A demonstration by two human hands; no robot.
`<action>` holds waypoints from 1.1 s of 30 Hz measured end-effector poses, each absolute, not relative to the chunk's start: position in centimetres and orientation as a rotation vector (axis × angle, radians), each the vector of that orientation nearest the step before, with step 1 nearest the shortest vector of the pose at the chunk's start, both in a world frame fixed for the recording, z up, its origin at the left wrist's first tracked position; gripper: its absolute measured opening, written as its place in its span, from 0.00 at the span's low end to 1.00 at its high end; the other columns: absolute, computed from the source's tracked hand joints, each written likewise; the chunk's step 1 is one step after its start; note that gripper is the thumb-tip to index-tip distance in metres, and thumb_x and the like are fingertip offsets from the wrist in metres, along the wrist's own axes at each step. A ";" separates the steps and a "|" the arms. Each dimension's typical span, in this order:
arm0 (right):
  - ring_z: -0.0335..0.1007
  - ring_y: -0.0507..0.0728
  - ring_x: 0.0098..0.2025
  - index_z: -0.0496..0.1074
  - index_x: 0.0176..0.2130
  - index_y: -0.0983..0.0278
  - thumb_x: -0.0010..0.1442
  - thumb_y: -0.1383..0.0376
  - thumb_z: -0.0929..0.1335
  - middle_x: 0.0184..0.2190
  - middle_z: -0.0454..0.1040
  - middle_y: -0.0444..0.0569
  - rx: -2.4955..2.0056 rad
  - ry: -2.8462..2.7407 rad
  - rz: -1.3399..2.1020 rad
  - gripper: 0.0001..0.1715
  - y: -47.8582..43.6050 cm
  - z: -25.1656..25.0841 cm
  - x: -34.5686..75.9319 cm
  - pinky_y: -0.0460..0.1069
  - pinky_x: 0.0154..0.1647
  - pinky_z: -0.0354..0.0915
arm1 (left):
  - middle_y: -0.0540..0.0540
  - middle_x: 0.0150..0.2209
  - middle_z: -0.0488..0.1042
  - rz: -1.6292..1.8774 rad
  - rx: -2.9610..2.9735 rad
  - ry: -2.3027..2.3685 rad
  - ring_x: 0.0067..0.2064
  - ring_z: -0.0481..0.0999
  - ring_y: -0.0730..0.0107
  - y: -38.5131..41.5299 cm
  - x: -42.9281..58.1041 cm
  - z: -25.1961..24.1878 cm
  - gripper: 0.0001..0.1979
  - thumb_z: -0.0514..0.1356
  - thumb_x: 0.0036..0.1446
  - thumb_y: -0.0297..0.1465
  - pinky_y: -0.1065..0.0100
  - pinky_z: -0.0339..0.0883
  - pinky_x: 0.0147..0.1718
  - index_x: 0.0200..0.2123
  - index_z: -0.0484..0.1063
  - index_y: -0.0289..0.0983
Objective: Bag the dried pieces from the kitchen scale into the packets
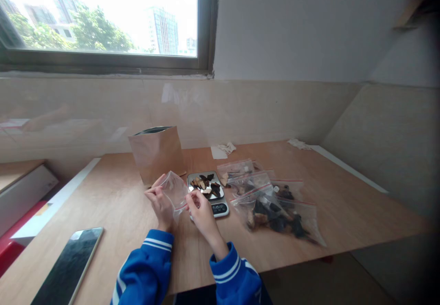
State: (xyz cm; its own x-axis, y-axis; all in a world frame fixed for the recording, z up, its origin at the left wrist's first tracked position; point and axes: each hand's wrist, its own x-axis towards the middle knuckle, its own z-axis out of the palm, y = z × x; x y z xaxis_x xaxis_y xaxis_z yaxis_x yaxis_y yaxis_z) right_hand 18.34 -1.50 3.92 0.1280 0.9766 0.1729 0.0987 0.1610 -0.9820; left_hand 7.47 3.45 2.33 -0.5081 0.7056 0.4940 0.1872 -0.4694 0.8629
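1. Blue sleeves with white cuff stripes lay nearest the camera; a white mark at the edge of the right one was cut too short to read.
2. To the left, a phone lay on the wooden table, its screen dark.
3. The right hand pinched the edge of a clear bag between thumb and fingers.
4. The left hand touched the bag's other side, fingers stretched out; whether they gripped it, I could not tell.
5. That bag was held up between the hands, just left of a small scale, with a reddish strip near the right fingertips.
6. Characters showed on the scale's dark display, but were too small to read. Dark and pale slices lay on its plate.
7. Behind the left hand, a paper pouch stood with its top open, its visible face plain brown.
8. Right of the scale, filled bags with red seal lines lay overlapping; a white patch among them was illegible.
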 end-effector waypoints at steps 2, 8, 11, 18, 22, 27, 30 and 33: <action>0.69 0.54 0.31 0.69 0.34 0.64 0.60 0.54 0.63 0.28 0.72 0.46 -1.233 -1.276 0.887 0.17 -1.7 3.9 19.1 0.47 0.34 0.63 | 0.37 0.50 0.71 2.075 1.247 1.353 0.51 0.72 0.64 3.2 7.5 2.7 0.09 0.42 0.64 0.39 0.57 0.65 0.50 0.36 0.53 0.40; 0.69 0.54 0.36 0.70 0.39 0.64 0.63 0.55 0.60 0.36 0.73 0.50 -1.228 -1.422 0.759 0.17 -1.9 4.1 21.6 0.48 0.38 0.65 | 0.39 0.44 0.71 2.052 1.150 1.492 0.46 0.74 0.63 3.3 6.7 1.8 0.11 0.45 0.62 0.41 0.59 0.67 0.44 0.36 0.56 0.39; 0.66 0.58 0.47 0.69 0.44 0.63 0.63 0.58 0.60 0.43 0.69 0.54 -1.312 -1.421 0.439 0.16 -1.3 3.3 23.3 0.54 0.50 0.63 | 0.40 0.40 0.70 1.997 1.127 1.555 0.39 0.75 0.63 3.4 6.4 1.2 0.14 0.45 0.61 0.43 0.62 0.69 0.34 0.38 0.57 0.38; 0.51 0.67 0.61 0.61 0.56 0.67 0.58 0.58 0.65 0.57 0.56 0.63 -1.565 -1.545 0.207 0.29 0.7 0.1 25.1 0.64 0.59 0.53 | 0.42 0.32 0.72 1.750 1.311 1.897 0.28 0.72 0.63 2.3 7.3 1.8 0.17 0.43 0.62 0.43 0.64 0.62 0.27 0.42 0.62 0.38; 0.47 0.69 0.64 0.56 0.60 0.70 0.57 0.56 0.66 0.60 0.54 0.65 -1.603 -1.579 0.226 0.37 1.3 -0.9 24.5 0.64 0.60 0.52 | 0.41 0.32 0.72 1.698 1.365 1.899 0.28 0.72 0.62 2.0 7.5 1.9 0.17 0.42 0.63 0.42 0.64 0.61 0.27 0.42 0.62 0.37; 0.51 0.66 0.62 0.59 0.59 0.67 0.58 0.61 0.66 0.59 0.57 0.62 -1.549 -1.619 0.226 0.32 1.6 -1.6 24.8 0.62 0.60 0.54 | 0.41 0.33 0.72 1.670 1.388 1.880 0.28 0.70 0.64 2.0 7.5 1.7 0.17 0.42 0.63 0.42 0.64 0.60 0.27 0.41 0.62 0.37; 0.55 0.65 0.60 0.64 0.55 0.64 0.56 0.62 0.67 0.56 0.60 0.59 -1.501 -1.581 0.239 0.28 1.8 -1.7 25.4 0.60 0.59 0.55 | 0.41 0.34 0.72 1.695 1.387 1.889 0.27 0.70 0.66 2.1 7.7 1.6 0.16 0.42 0.63 0.41 0.66 0.60 0.26 0.40 0.62 0.36; 0.60 0.63 0.56 0.67 0.52 0.64 0.54 0.64 0.67 0.52 0.64 0.57 -1.464 -1.514 0.237 0.24 1.8 -1.4 25.9 0.58 0.57 0.58 | 0.41 0.36 0.73 1.711 1.382 1.881 0.26 0.70 0.69 2.2 7.8 1.5 0.15 0.43 0.63 0.40 0.67 0.60 0.26 0.40 0.62 0.36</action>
